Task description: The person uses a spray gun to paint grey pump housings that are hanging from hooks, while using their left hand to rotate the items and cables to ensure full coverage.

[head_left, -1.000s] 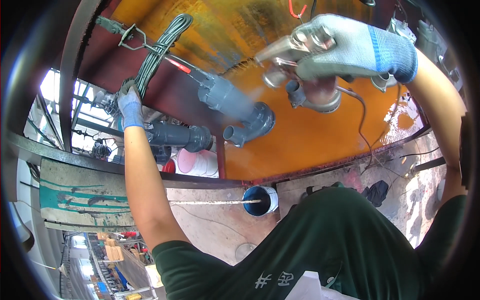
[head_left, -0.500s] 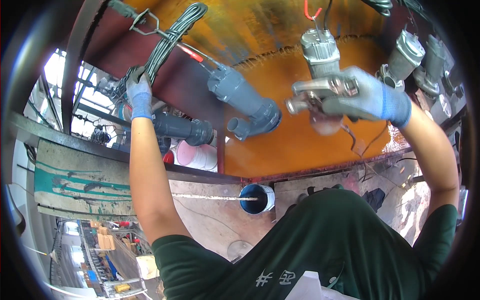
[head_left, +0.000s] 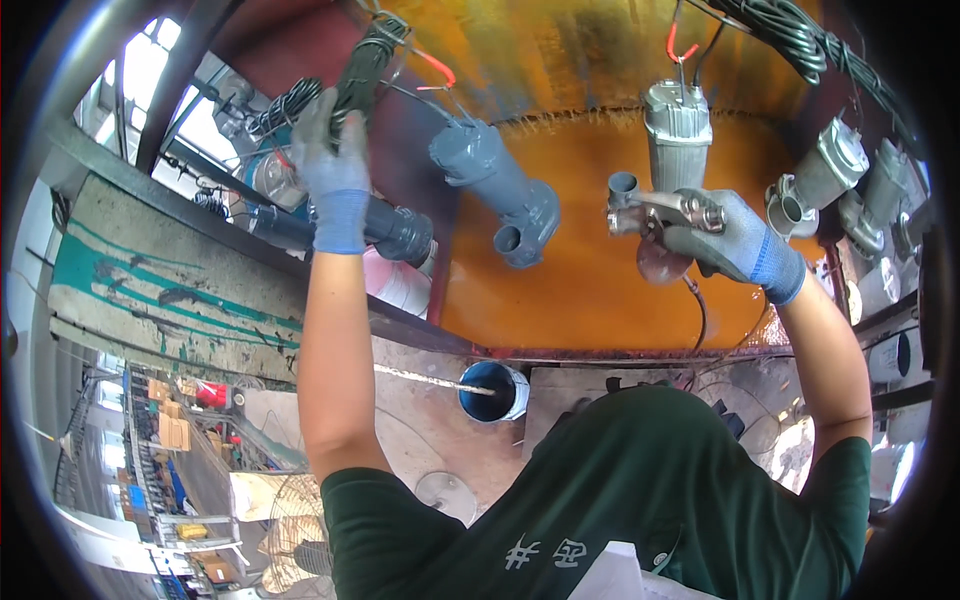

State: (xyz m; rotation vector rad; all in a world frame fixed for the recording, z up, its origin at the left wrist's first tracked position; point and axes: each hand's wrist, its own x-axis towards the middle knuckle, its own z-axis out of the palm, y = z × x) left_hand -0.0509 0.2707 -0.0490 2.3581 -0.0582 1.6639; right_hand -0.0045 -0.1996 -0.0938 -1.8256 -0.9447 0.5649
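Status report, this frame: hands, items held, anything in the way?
Left hand gripping dark cable bundle. Right hand holding metal spray gun. Blue-grey pump hanging between hands. Silver pump partly hidden behind gun.

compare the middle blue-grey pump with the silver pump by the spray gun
The blue-grey pump is darker; the silver pump paler. The blue-grey pump appears tilted, the silver pump nearly upright. The spray gun partly covers the silver pump, leaving the blue-grey pump clear. Both hang under red hooks.

l hand [head_left: 337, 160] on cable bundle [head_left: 369, 68], r hand [head_left: 735, 238] w/ spray gun [head_left: 662, 206].
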